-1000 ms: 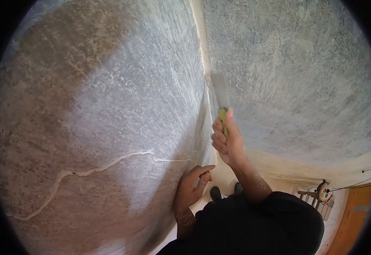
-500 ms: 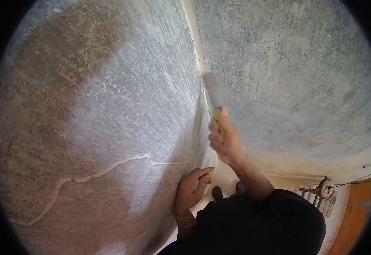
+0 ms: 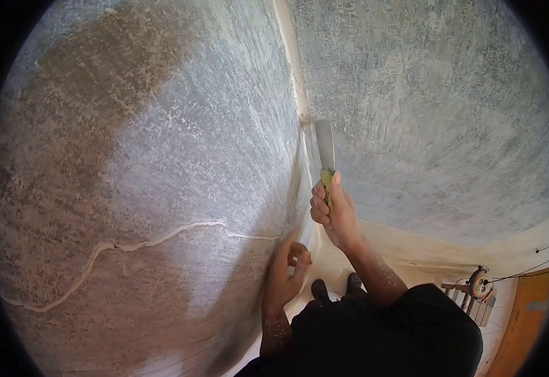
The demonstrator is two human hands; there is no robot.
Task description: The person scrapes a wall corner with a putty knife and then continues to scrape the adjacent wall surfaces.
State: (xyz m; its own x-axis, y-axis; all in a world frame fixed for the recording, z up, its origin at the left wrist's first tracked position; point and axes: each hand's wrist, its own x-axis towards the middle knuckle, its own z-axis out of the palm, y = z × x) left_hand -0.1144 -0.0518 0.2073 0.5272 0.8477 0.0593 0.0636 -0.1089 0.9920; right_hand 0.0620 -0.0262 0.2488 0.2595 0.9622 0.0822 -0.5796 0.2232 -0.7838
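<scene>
My right hand [image 3: 336,210] is wrapped around the yellow-green handle of a putty knife [image 3: 325,144], thumb along the handle. Its broad metal blade points up, close to the corner where two walls meet, over the right wall [image 3: 425,113]. A pale band [image 3: 290,53] of bare or filled material runs down that corner and narrows below the blade. Lower down, my left hand [image 3: 288,271] is beside the left wall [image 3: 180,144], fingers loosely bent and thumb apart, with nothing visible in it. White specks dot both forearms.
A pale, jagged line [image 3: 155,240] crosses the lower left wall. At lower right, a round cable reel [image 3: 480,284] rests by a wooden slatted piece [image 3: 475,308], with dark cables running right. An orange panel [image 3: 526,314] stands beyond. My shoes [image 3: 320,290] are on the floor below.
The putty knife has come down and slightly right, away from the corner line, and its blade is more upright. My left hand has risen a little, its forefinger now more bent.
</scene>
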